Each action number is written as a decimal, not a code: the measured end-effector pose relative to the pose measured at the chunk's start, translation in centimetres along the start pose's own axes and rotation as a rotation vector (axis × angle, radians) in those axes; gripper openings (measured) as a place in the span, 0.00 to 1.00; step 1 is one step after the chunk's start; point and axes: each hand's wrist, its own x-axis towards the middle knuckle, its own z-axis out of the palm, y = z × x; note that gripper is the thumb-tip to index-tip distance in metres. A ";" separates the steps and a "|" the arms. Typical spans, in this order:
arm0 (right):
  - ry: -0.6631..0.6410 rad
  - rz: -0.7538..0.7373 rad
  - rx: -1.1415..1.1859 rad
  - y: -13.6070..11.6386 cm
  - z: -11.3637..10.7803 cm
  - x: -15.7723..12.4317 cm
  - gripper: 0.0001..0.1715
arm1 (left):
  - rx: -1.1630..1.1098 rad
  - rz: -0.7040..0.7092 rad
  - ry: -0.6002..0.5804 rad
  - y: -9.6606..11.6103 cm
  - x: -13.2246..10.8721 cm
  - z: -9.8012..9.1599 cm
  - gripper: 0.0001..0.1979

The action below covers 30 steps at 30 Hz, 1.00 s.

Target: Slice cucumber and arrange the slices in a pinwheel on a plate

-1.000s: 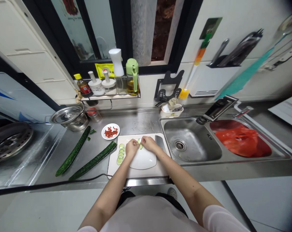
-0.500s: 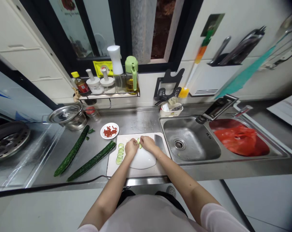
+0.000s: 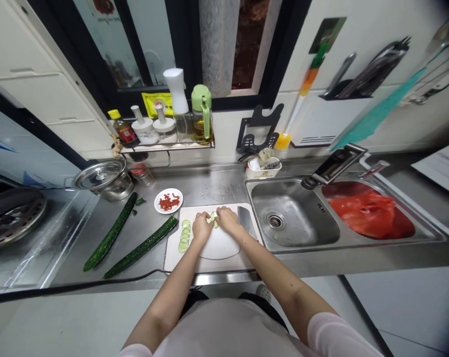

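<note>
My left hand (image 3: 202,228) and my right hand (image 3: 227,219) meet over the far part of a white plate (image 3: 220,248), fingers bent and pinched together. Between the fingertips show pale green cucumber slices (image 3: 216,224); each hand seems closed on a slice, though the fingers hide part of them. The plate rests on a light cutting board (image 3: 206,267). An overlapping row of cucumber slices (image 3: 184,237) lies along the board's left side. A wide knife blade (image 3: 244,219) lies at the right, beside my right hand.
Two whole cucumbers (image 3: 142,248) and a small plate of chopped red pieces (image 3: 168,195) are left of the board. A lidded pot (image 3: 114,186) stands farther left. The sink (image 3: 294,213) adjoins on the right, with a red bag (image 3: 365,213) in its second basin.
The fingers of both hands shift slightly around the cucumber slices above the plate. Everything else stays in place.
</note>
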 end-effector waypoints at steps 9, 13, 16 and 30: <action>-0.006 0.020 0.021 -0.1 -0.4 -0.1 0.13 | -0.006 0.003 -0.033 0.1 0.1 -0.3 0.06; -0.002 0.015 0.014 0.0 -0.2 0.0 0.13 | -0.017 -0.005 -0.043 0.1 0.3 -0.1 0.06; 0.010 0.009 0.019 0.1 0.0 0.0 0.13 | -0.015 -0.010 -0.037 0.2 0.5 0.1 0.05; 0.004 0.127 0.038 1.3 -0.1 -0.3 0.15 | -0.023 -0.027 -0.068 0.5 0.6 -0.3 0.02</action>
